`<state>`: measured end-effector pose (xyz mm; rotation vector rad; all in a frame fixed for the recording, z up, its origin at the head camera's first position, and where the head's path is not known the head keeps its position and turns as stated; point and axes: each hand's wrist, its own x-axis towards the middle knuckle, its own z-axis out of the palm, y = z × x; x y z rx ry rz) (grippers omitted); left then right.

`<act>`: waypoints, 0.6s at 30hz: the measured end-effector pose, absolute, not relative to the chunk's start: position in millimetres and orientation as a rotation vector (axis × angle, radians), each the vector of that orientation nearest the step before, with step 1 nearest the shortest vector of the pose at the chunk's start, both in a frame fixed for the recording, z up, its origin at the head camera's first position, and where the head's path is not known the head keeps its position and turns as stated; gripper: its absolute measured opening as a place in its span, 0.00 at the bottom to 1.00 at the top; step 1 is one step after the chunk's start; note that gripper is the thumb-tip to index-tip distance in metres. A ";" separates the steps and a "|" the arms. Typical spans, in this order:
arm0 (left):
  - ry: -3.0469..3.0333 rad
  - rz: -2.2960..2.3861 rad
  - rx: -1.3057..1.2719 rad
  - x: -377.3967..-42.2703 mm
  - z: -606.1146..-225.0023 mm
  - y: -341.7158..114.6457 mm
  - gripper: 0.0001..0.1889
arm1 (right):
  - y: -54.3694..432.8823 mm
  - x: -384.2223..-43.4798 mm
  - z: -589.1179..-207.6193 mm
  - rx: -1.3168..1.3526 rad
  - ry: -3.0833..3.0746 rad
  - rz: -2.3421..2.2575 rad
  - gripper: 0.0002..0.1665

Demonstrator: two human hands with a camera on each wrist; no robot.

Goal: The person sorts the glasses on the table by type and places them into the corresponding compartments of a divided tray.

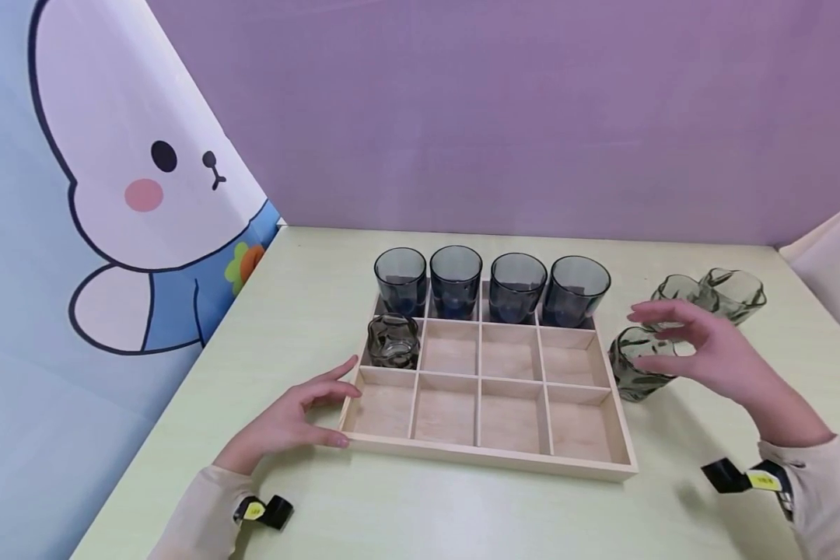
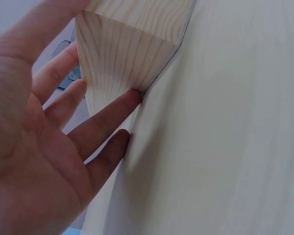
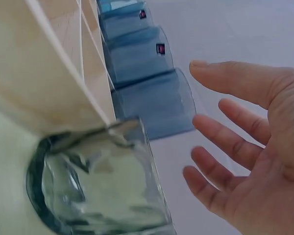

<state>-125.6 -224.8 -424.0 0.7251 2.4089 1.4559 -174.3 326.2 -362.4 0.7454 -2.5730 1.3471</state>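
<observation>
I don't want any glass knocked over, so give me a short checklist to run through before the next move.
1. Left hand touching the tray: ok, fingers at its left side.
2. Right hand free: ok, fingers open, holding nothing.
3. Near wavy glass upright: ok, on the table beside the tray's right side.
4. Right hand gripping that glass: not ok, the right wrist view shows the fingers apart from it.
5. Room in the middle row: ok, three bare compartments right of the seated wavy glass.
6. Near wavy glass free of cracks: cannot tell.
</observation>
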 end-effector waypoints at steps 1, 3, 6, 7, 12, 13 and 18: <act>2.409 1.455 0.724 -125.9 -424.1 -224.8 0.29 | 328.5 -174.0 -363.0 0.715 -2.584 1.323 0.36; 2.411 1.452 0.726 -126.4 -424.2 -224.7 0.29 | 333.3 -173.7 -364.8 0.653 -2.623 1.257 0.37; 2.414 1.450 0.727 -126.3 -424.2 -224.7 0.29 | 340.4 -173.7 -367.0 0.604 -2.706 1.165 0.42; 2.413 1.454 0.730 -126.3 -424.2 -224.7 0.30 | 342.6 -174.0 -368.4 0.606 -2.733 1.152 0.44; 2.401 1.475 0.741 -126.2 -423.9 -224.8 0.30 | 346.8 -175.6 -375.5 0.665 -2.865 1.137 0.56; 2.398 1.479 0.743 -126.1 -423.8 -224.7 0.30 | 347.2 -175.7 -376.7 0.681 -2.886 1.144 0.58; 2.397 1.476 0.735 -125.7 -423.9 -224.2 0.30 | 350.1 -177.2 -381.9 0.685 -2.952 1.181 0.58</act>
